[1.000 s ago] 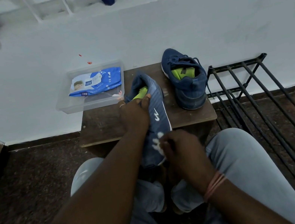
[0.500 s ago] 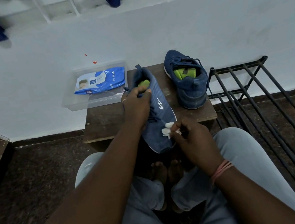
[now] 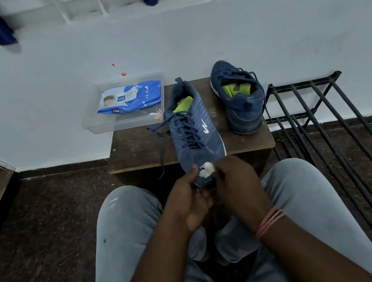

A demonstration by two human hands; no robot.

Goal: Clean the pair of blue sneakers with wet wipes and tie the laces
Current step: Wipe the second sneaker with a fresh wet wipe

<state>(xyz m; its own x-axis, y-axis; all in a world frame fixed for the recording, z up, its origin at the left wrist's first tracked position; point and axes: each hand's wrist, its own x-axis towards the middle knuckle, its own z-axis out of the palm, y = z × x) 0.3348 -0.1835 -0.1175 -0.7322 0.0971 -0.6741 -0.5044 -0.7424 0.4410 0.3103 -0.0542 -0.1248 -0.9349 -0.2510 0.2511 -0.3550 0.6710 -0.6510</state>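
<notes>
Hands [image 3: 213, 190] hold sneaker [image 3: 194, 137] toe pointing toward person.

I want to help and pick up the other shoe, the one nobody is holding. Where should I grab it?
Probably by the heel. The far sneaker stands upright on the wooden stool with its heel turned toward the person and its opening facing up. Come from the near side, fingers inside the opening, thumb on the heel's back.

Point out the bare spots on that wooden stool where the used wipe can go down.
Widest bare patch: the stool top's front left, bordered by the clear tray behind and the near sneaker with its loose laces on the right. A narrower strip lies between the two sneakers. The far sneaker crowds the right side.
</notes>
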